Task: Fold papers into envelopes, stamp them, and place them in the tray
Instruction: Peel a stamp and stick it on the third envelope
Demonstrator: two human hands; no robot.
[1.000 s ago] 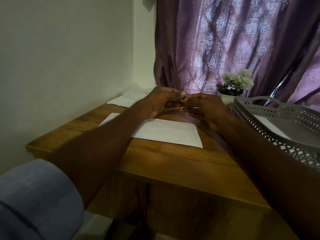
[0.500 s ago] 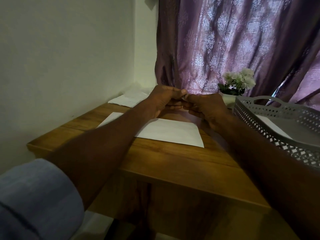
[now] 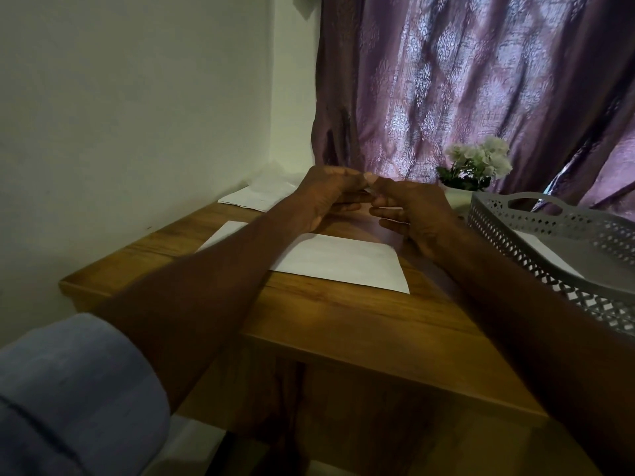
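A white envelope (image 3: 343, 261) lies flat on the wooden table (image 3: 343, 321), partly under my left forearm. Above its far edge my left hand (image 3: 330, 194) and my right hand (image 3: 412, 207) meet fingertip to fingertip and pinch a small white piece, perhaps a stamp (image 3: 369, 190), between them. Most of that piece is hidden by my fingers. A grey perforated tray (image 3: 549, 235) stands at the right with a white envelope (image 3: 546, 252) lying inside it.
More white papers (image 3: 261, 195) are stacked at the far left corner against the wall. A small pot of white flowers (image 3: 477, 166) stands behind the tray, before a purple curtain (image 3: 481, 80). The table's front edge runs close below the envelope.
Both hands stay joined over the envelope's far edge. The right hand's lower fingers have spread a little, and the view has shifted slightly.
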